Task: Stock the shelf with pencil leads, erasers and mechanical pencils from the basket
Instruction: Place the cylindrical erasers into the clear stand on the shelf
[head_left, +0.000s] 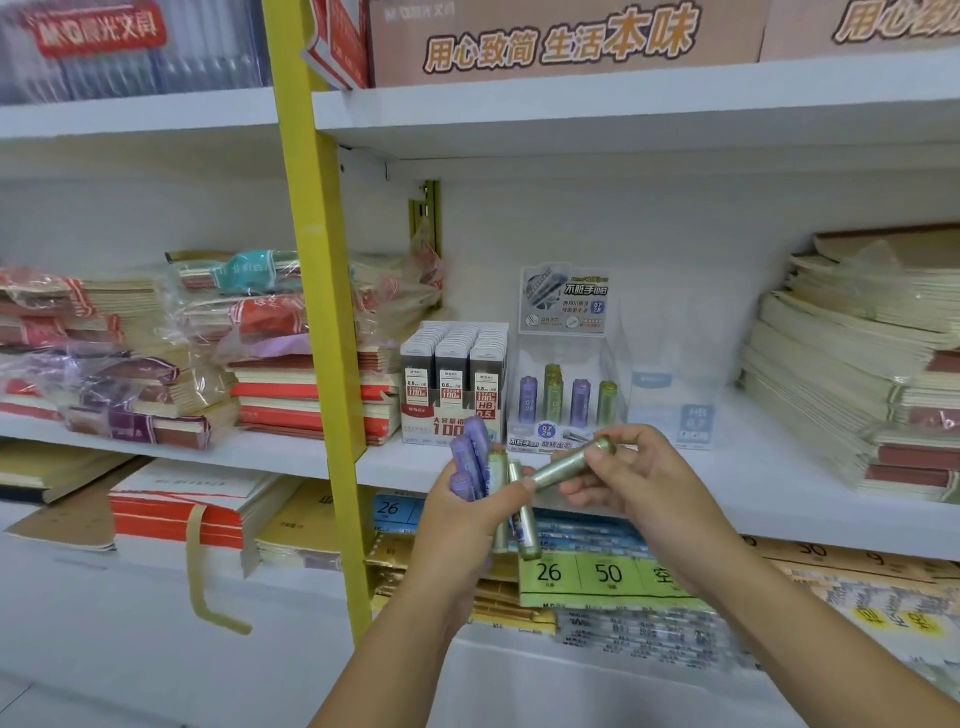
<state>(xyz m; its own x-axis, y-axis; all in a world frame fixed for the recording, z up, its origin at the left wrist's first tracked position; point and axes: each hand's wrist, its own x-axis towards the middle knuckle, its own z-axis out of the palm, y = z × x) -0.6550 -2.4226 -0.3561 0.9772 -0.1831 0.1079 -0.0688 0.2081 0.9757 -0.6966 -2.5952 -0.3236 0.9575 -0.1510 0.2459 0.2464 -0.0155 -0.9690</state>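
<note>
Two hands meet low in the middle of the frame. The left hand grips a bunch of purple and green lead tubes. The right hand pinches one green tube. Just above, a clear box on the shelf holds more tubes.

tubes in left hand: purple, green | shelf: white | upright post: yellow | lead box: possibly grey-white

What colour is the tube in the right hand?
The tube is pale green, best in the head view.
</note>
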